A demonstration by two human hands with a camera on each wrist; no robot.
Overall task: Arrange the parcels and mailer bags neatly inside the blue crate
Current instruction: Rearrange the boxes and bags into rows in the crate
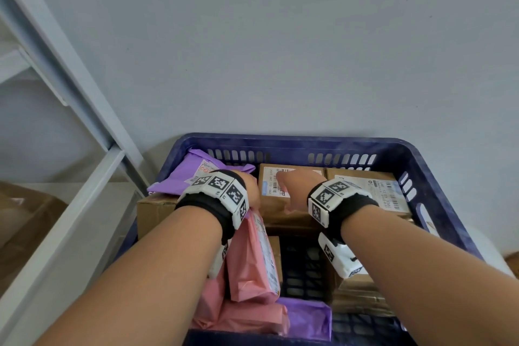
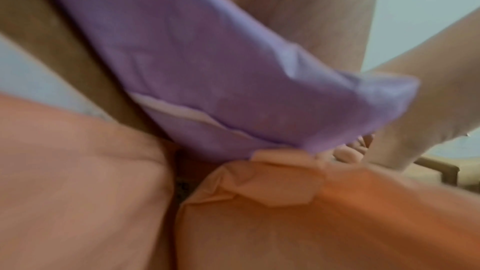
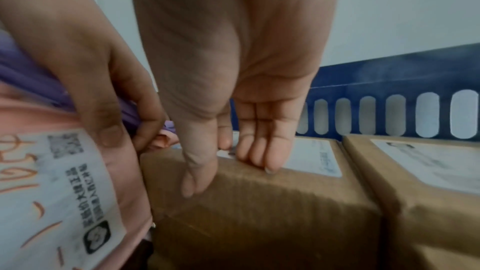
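In the blue crate, the right hand rests straight fingers on a cardboard parcel beside another box; the left hand pinches a pink mailer bag crowding the purple mailer bag

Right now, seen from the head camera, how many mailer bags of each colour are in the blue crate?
Purple mailer bags: 2, one far left, one at the near edge.
Pink mailer bags: 2 plainly seen, one upright, one lying; more may be hidden.
Total: 4 visible.
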